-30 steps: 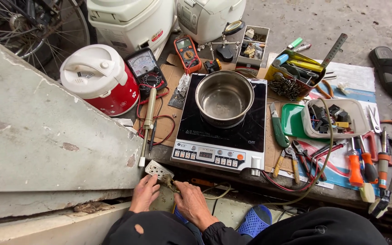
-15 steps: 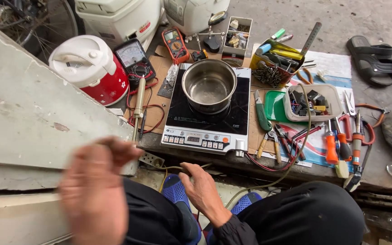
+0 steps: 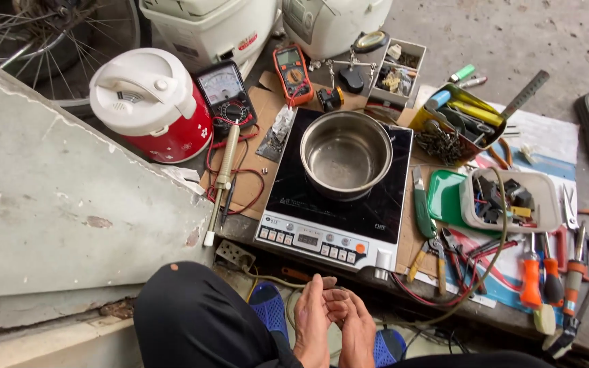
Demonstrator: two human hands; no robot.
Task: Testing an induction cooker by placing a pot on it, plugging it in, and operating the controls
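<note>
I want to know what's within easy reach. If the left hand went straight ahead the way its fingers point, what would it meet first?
Probably the front control panel of the induction cooker: the left hand points up toward it, though depth is unclear.

My left hand (image 3: 311, 327) and right hand (image 3: 357, 330) touch, empty, between my knees. Just ahead: induction cooker (image 3: 339, 197) carrying a steel pot (image 3: 345, 153); screwdrivers (image 3: 547, 272) lie right.

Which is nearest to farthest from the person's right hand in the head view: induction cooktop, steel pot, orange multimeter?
From the right hand:
1. Induction cooktop, just ahead of the hands.
2. Steel pot, sitting on the cooktop.
3. Orange multimeter, beyond the cooktop's far left corner.
</note>
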